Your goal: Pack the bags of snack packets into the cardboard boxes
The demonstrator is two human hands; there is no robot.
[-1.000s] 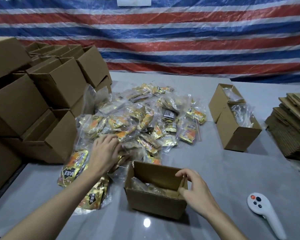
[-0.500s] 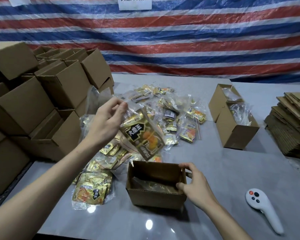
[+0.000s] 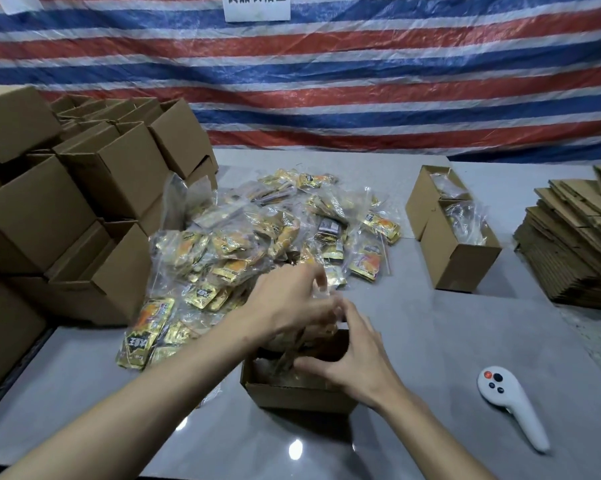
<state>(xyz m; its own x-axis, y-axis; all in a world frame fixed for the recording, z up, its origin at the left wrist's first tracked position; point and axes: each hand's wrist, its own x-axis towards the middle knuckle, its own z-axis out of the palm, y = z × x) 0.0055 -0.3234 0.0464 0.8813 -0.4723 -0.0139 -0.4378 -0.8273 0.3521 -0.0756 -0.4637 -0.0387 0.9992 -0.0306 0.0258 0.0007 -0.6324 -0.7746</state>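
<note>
Grey table (image 3: 430, 341) loaded along its left edge with stacked empty boxes (image 3: 94, 188), at its middle with a heap of clear bags (image 3: 257, 237) of gold-and-orange packets. Near the front edge, open cardboard box (image 3: 293, 389), bag (image 3: 302, 341) half in. Probably light, soft, slippery, best taken by the film top: left hand (image 3: 288, 303) pinching there, right hand (image 3: 354, 358) guiding, grip unclear.

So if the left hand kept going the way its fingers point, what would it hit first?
Probably the right hand: the left hand reaches right over the box, holding a bag, and their fingertips nearly meet. Depth is unclear.
</note>
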